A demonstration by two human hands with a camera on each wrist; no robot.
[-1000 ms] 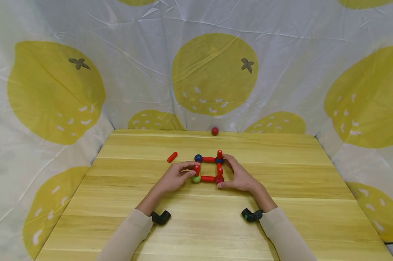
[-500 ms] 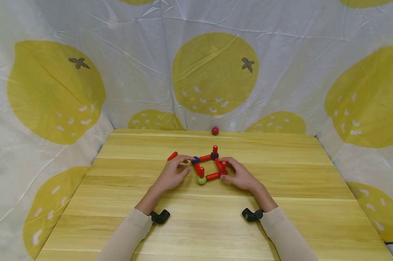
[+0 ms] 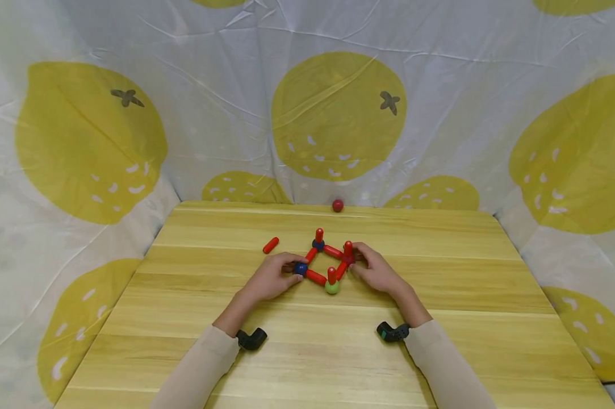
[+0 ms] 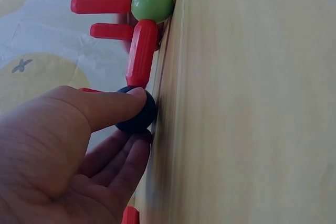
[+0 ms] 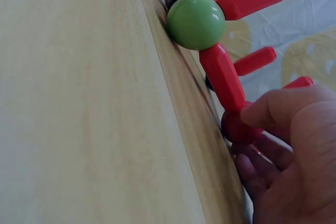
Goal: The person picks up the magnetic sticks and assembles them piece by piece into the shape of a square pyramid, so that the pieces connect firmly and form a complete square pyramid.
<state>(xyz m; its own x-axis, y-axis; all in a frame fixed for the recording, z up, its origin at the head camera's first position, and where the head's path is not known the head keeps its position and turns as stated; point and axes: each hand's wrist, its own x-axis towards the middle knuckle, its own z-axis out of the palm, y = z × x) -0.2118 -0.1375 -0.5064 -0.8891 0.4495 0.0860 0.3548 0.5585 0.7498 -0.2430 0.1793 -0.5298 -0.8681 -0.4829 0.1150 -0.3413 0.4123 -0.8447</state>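
Note:
A square frame of red rods and coloured balls lies on the wooden table, turned with one corner toward me. My left hand (image 3: 272, 277) pinches the blue ball (image 3: 300, 269) at its left corner between thumb and fingers. At the right corner my right hand (image 3: 379, 271) holds the dark red ball (image 5: 240, 127), its thumb on one side. A green ball (image 3: 331, 287) forms the near corner, a dark blue ball (image 3: 318, 245) the far one. Red rods stand upright on the green, dark red and far blue balls; the left blue ball bears none.
A loose red rod (image 3: 271, 245) lies to the left beyond my left hand. Near the table's back edge sits a single red ball (image 3: 338, 205). Behind the table (image 3: 317, 352) hangs a lemon-print cloth (image 3: 225, 125).
The frame has turned counterclockwise between my hands. Its green ball has moved rightward to the near corner, and my left hand has shifted its hold to the blue ball.

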